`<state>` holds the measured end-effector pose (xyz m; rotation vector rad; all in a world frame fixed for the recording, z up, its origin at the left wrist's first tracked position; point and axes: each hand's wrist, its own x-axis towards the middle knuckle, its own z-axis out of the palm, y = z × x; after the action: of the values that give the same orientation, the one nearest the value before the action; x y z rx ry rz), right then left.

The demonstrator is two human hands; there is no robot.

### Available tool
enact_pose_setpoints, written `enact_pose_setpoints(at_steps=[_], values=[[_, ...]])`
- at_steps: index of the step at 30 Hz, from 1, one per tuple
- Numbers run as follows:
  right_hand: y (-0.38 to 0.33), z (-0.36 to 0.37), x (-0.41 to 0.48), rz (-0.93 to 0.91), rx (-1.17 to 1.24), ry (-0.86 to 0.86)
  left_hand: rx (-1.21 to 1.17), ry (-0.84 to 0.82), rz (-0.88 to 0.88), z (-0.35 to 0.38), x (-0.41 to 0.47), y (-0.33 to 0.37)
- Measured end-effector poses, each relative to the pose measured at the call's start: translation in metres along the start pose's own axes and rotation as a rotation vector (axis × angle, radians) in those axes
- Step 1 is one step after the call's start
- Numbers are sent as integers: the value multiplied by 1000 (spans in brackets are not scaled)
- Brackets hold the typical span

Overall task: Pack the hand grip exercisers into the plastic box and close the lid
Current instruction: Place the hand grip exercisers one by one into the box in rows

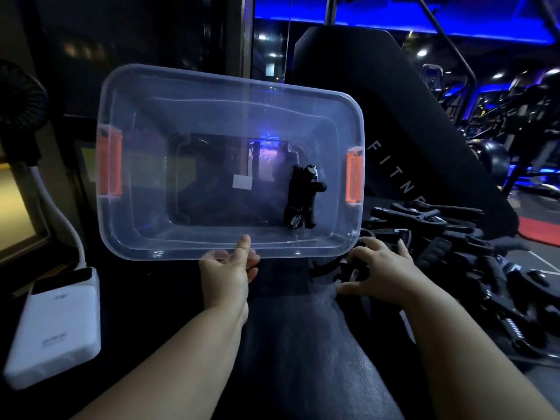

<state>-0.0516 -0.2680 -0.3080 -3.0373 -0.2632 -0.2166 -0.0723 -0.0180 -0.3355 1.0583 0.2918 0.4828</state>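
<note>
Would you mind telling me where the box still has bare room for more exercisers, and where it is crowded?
The plastic box floor is bare from the left orange latch past the white label. The packed exercisers lie near the right orange latch. The bench pad between the forearms is also free. The pile under the right hand is crowded.

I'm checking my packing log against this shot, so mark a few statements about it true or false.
1. The left hand holds the plastic box by its near rim. True.
2. The box is full. False: only a couple of black exercisers lie in it, near its right end.
3. The right hand is inside the box. False: it reaches over the pile of exercisers beside the box.
4. Orange latches sit on both short ends of the box. True.
</note>
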Motion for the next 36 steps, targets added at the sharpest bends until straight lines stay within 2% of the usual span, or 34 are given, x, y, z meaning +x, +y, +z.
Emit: enact_pose_setpoints(at_steps=[3, 15, 19, 30, 36], values=[[-3, -4, -1, -1, 39, 40, 0, 2, -5, -1, 1, 0], [-11, 0, -3, 137, -17, 25, -8, 5, -13, 1, 1, 0], [-16, 3, -2, 153, 39, 29, -5, 4, -10, 1, 0, 1], [-22, -10, -10, 93, 29, -204, 4, 4, -12, -1, 2, -1], [-28, -16, -16, 43, 93, -232, 14, 8, -11, 0, 2, -2]])
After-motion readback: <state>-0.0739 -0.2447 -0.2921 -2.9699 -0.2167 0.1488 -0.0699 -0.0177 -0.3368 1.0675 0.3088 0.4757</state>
